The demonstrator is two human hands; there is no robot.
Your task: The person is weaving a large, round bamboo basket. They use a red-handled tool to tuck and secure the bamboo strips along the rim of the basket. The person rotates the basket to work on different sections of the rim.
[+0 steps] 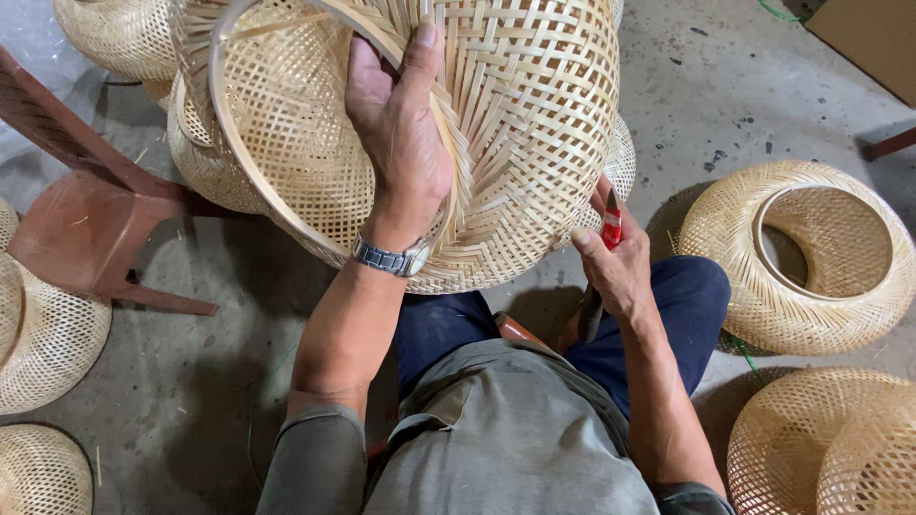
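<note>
Bamboo basket gripped, left hand.

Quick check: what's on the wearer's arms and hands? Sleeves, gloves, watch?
Both hands bare, no gloves. Left hand has a metal-link wristwatch in silver-grey at the wrist. Right hand has nothing on its wrist. Grey-green sleeves end near the elbows, forearms uncovered.

Bare concrete floor is left open at the upper right, where a hand could be passed. The right side is blocked by a ringed woven shade and another basket below it (almost touching). The left is hemmed by a reddish plastic chair, stacked baskets and two more baskets.
</note>
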